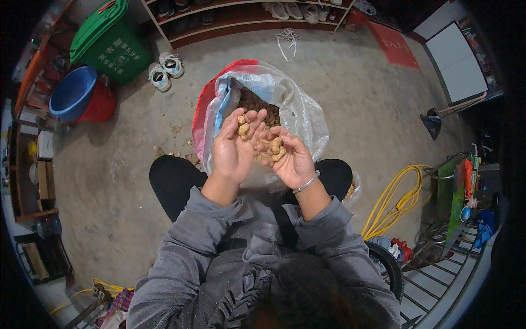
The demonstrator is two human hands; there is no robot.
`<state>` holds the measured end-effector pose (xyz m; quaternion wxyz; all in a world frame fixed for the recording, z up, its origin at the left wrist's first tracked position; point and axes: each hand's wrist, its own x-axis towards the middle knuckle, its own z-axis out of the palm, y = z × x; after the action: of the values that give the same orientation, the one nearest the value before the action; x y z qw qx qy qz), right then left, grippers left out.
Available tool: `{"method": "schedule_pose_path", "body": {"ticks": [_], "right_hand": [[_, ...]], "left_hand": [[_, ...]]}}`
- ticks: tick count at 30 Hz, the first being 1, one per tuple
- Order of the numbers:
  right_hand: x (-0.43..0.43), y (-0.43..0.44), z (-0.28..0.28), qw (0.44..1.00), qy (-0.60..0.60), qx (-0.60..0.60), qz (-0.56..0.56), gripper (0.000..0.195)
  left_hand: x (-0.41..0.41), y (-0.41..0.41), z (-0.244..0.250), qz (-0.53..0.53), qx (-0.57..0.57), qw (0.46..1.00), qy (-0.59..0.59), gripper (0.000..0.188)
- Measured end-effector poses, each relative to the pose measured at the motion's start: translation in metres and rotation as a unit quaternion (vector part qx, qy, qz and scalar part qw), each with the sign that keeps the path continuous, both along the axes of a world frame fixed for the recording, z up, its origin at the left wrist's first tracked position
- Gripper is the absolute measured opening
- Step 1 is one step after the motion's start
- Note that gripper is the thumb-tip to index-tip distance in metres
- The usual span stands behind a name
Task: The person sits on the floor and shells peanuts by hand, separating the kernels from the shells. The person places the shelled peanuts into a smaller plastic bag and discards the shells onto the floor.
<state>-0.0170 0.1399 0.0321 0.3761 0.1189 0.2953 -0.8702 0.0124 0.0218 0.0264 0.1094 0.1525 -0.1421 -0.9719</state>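
Both hands are raised, palms up and side by side, over an open woven plastic sack (306, 111). Unshelled peanuts (243, 127) lie on the fingers of my left hand (234, 154). My right hand (294, 160), with a silver bangle at the wrist, holds more unshelled peanuts (277, 148) in its curled fingers. The fingertips of the two hands are close together; whether they touch is hard to tell. Inside the sack, beyond the hands, is a mass of brown peanuts (252, 103). The sack stands between my knees, its rim rolled outward.
A small clear bag (354, 190) with peanuts is beside my right knee. White shoes (159, 77), a green bin (119, 53) and a blue basin (74, 93) stand at the left. A shoe rack (246, 24) is ahead, a coiled yellow hose (396, 201) at the right.
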Motion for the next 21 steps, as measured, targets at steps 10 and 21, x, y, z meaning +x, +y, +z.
{"method": "schedule_pose_path", "body": {"ticks": [10,21], "right_hand": [[0.003,-0.015,-0.001,0.971,0.156,0.177,0.049,0.017],[-0.004,0.007,-0.017,0.999,-0.019,-0.046,0.009,0.007]], "left_hand": [[0.0,0.012,0.003,-0.038,-0.1,0.994,-0.001,0.027],[0.001,0.006,0.001,-0.001,-0.063,0.998,-0.025,0.026]]}}
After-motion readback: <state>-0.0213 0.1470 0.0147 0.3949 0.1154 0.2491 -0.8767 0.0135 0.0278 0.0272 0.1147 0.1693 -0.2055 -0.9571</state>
